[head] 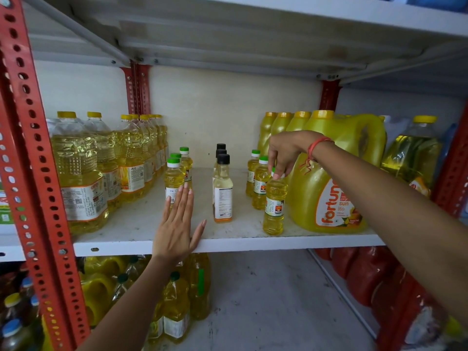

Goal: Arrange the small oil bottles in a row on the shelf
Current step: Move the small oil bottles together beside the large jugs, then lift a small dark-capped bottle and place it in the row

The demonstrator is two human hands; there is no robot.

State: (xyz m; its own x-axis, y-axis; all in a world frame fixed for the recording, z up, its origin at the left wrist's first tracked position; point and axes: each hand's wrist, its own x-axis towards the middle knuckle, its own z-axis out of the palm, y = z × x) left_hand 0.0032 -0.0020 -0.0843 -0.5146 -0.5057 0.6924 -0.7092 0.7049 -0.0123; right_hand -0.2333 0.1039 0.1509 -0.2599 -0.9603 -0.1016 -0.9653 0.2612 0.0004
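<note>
- Small oil bottles stand upright on the white shelf in three short files running front to back.
- Left file: three green-capped yellow bottles, the front one just behind the left hand.
- Middle file: three black-capped bottles of paler oil; the front one shows a white label with an orange band at its base.
- Right file: three green-capped yellow bottles; the nearest stands close to the shelf's front edge, just beside a large yellow jug.
- Right hand reaches down from above, its fingers pinching the cap of that nearest bottle; a red thread circles the wrist.
- Left hand is flat and open at the shelf's front, fingers straight and close together, thumb spread aside; the fingertips touch or overlap the lower label of the front left bottle.
- Large clear bottles with yellow caps line the left side of the shelf.
</note>
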